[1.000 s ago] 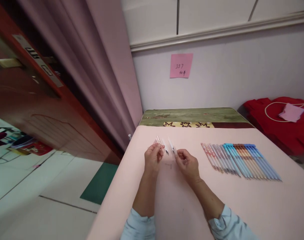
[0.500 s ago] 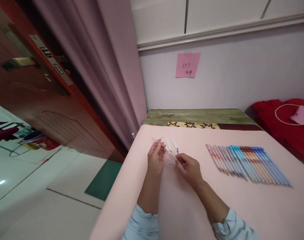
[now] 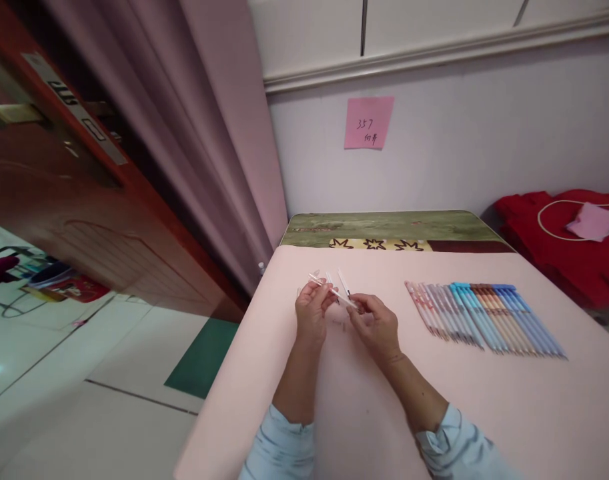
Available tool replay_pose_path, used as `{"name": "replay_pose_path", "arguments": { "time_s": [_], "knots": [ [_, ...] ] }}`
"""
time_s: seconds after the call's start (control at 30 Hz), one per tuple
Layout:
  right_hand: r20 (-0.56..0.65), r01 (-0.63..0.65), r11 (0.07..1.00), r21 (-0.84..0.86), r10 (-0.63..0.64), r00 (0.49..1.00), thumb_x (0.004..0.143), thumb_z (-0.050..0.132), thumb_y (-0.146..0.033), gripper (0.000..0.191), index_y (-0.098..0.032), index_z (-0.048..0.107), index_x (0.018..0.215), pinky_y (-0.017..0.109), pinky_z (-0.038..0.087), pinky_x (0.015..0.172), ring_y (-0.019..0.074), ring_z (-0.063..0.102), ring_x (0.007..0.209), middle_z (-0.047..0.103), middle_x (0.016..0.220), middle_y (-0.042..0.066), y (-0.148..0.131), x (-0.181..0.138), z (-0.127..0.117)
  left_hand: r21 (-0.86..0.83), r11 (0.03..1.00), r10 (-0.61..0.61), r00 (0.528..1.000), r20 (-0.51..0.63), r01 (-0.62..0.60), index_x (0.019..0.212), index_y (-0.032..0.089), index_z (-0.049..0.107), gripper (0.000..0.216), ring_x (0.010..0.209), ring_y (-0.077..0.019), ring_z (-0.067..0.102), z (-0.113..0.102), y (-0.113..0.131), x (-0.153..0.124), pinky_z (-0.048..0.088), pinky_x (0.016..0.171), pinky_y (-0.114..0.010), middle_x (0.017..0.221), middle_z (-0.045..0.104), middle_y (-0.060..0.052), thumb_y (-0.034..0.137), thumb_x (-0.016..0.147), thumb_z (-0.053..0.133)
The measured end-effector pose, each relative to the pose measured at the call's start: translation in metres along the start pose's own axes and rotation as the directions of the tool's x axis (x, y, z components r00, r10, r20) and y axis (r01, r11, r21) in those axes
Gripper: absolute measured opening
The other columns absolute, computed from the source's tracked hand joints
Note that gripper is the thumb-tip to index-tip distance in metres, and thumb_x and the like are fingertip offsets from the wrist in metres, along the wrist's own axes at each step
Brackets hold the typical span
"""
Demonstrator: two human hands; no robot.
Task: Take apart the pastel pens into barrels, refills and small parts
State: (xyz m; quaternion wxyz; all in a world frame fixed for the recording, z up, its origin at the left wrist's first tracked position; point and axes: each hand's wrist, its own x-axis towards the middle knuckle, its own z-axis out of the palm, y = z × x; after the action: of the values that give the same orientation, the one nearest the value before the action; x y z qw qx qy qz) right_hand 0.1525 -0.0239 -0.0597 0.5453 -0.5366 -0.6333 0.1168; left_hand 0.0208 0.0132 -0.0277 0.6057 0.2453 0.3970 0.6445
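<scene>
A thin white pen refill slants between my two hands over the table. My left hand pinches its upper left stretch, with a bit of clear plastic showing beside the fingers. The lower right end is gripped between the thumb and fingers of my right hand. Just beyond my hands, another white refill with a dark end lies on the pink table cover, and a further one beside it is partly hidden by the left fingers. Small faint pieces rest on the cover between my wrists.
A row of pens in pink, grey, blue and brown lies on the right of the pink-covered table. Red cloth is heaped beyond the right edge. A curtain and a wooden door stand on the left.
The refill has come further across my left fingers, and its upper end now shows above them. My hands stay close together. The view has shifted slightly.
</scene>
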Motion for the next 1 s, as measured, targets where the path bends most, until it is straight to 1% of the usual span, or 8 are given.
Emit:
{"name": "replay_pose_path", "arguments": {
  "time_s": [0.13, 0.33, 0.57, 0.8, 0.83, 0.9, 0.97, 1.0],
  "knots": [
    [-0.087, -0.056, 0.997, 0.05, 0.061, 0.994, 0.082, 0.062, -0.029, 0.015, -0.02, 0.065, 0.094, 0.026, 0.049, 0.069, 0.0141, 0.058, 0.069, 0.064, 0.08, 0.002, 0.0005, 0.0013, 0.001, -0.011, 0.999, -0.03, 1.0, 0.001, 0.03, 0.091, 0.014, 0.06, 0.035, 0.079, -0.0177, 0.071, 0.0031, -0.003, -0.0028, 0.055, 0.074, -0.029, 0.086, 0.071, -0.007, 0.028, 0.066, 0.081],
    [-0.105, -0.11, 0.99, 0.092, 0.119, 0.987, 0.083, 0.062, -0.035, 0.015, -0.021, 0.064, 0.089, 0.028, 0.049, 0.069, 0.015, 0.057, 0.068, 0.064, 0.078, 0.002, 0.0027, 0.0012, 0.002, -0.014, 0.999, -0.039, 0.999, 0.018, 0.039, 0.09, 0.014, 0.058, 0.034, 0.076, -0.0172, 0.071, 0.0045, -0.005, -0.0034, 0.056, 0.073, -0.029, 0.088, 0.072, -0.009, 0.027, 0.068, 0.08],
    [-0.053, -0.228, 0.966, 0.124, 0.236, 0.97, 0.084, 0.063, -0.043, 0.024, -0.019, 0.068, 0.088, 0.023, 0.046, 0.06, 0.0117, 0.056, 0.059, 0.065, 0.069, 0.0, 0.0032, -0.0002, 0.001, -0.007, 0.999, -0.034, 0.999, 0.042, 0.035, 0.088, 0.014, 0.058, 0.032, 0.072, -0.0138, 0.069, 0.0049, -0.0065, -0.0032, 0.056, 0.073, -0.028, 0.087, 0.073, -0.008, 0.027, 0.069, 0.079],
    [0.042, -0.283, 0.957, 0.061, 0.28, 0.959, 0.092, 0.049, -0.048, 0.039, -0.02, 0.07, 0.074, 0.021, 0.043, 0.055, 0.0112, 0.057, 0.054, 0.063, 0.059, -0.001, 0.0035, 0.0002, -0.0033, 0.021, 1.0, -0.021, 0.999, 0.039, 0.02, 0.089, 0.013, 0.058, 0.034, 0.074, -0.0155, 0.07, 0.0048, -0.0083, -0.0029, 0.055, 0.072, -0.029, 0.086, 0.073, -0.008, 0.029, 0.068, 0.08],
    [0.058, -0.284, 0.957, 0.06, 0.281, 0.958, 0.092, 0.048, -0.049, 0.039, -0.02, 0.07, 0.077, 0.021, 0.043, 0.054, 0.0113, 0.057, 0.054, 0.063, 0.06, -0.001, 0.0039, 0.0003, -0.0027, 0.023, 1.0, -0.015, 0.999, 0.034, 0.014, 0.089, 0.013, 0.058, 0.034, 0.074, -0.0155, 0.07, 0.0045, -0.0084, -0.0026, 0.055, 0.072, -0.029, 0.086, 0.072, -0.008, 0.029, 0.068, 0.08],
    [0.074, -0.27, 0.96, 0.08, 0.264, 0.962, 0.089, 0.054, -0.049, 0.033, -0.02, 0.069, 0.092, 0.021, 0.045, 0.056, 0.0118, 0.059, 0.056, 0.065, 0.065, -0.001, 0.0049, 0.0004, -0.0003, 0.02, 1.0, -0.003, 1.0, 0.018, 0.003, 0.088, 0.013, 0.058, 0.034, 0.072, -0.0149, 0.069, 0.0035, -0.0083, -0.0015, 0.054, 0.072, -0.028, 0.085, 0.072, -0.007, 0.029, 0.067, 0.081],
    [0.07, -0.244, 0.962, 0.119, 0.237, 0.969, 0.082, 0.063, -0.047, 0.038, -0.02, 0.062, 0.108, 0.022, 0.048, 0.06, 0.0125, 0.06, 0.06, 0.067, 0.072, -0.001, 0.0058, 0.0, 0.0028, 0.009, 1.0, 0.002, 1.0, 0.003, -0.002, 0.087, 0.013, 0.059, 0.034, 0.072, -0.0139, 0.069, 0.0023, -0.0078, -0.0003, 0.054, 0.071, -0.027, 0.085, 0.072, -0.007, 0.028, 0.067, 0.081],
    [0.065, -0.232, 0.963, 0.135, 0.225, 0.972, 0.08, 0.066, -0.046, 0.04, -0.019, 0.06, 0.109, 0.023, 0.049, 0.061, 0.0129, 0.061, 0.061, 0.067, 0.074, -0.001, 0.0061, -0.0003, 0.004, 0.006, 1.0, 0.003, 1.0, -0.001, -0.003, 0.088, 0.013, 0.059, 0.034, 0.072, -0.0139, 0.069, 0.0018, -0.0075, 0.0001, 0.054, 0.072, -0.027, 0.085, 0.071, -0.007, 0.028, 0.067, 0.081]
  ]
}}
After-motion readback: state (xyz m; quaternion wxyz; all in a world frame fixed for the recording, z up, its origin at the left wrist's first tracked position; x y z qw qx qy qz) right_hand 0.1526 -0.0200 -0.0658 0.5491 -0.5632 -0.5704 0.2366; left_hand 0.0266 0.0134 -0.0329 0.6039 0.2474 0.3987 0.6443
